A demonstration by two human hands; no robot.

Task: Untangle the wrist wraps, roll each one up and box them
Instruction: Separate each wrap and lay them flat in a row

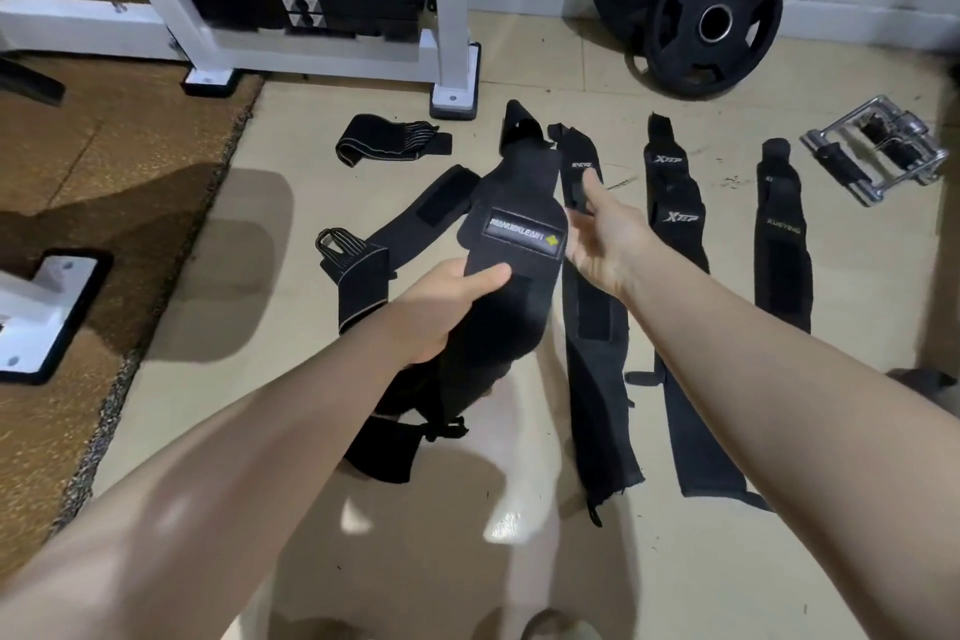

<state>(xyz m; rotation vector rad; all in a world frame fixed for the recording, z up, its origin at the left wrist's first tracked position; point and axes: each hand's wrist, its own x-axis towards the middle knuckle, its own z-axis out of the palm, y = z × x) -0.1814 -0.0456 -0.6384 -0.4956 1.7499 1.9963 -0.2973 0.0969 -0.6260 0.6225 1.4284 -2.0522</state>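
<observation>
Left hand point(441, 307) grips wide black fabric wrist wrap with white label point(511, 244), thumb on top | right hand point(602, 234) open, fingers relaxed, just right | advice: flatten before rolling

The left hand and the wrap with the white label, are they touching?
Touching. In the head view the left hand grips the labelled wrap, thumb pressed on its front.

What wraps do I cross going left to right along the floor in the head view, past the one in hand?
Grey-edged wrap → held wrap in left hand → wrap under right hand → Xtep wrap → rightmost wrap.
</observation>
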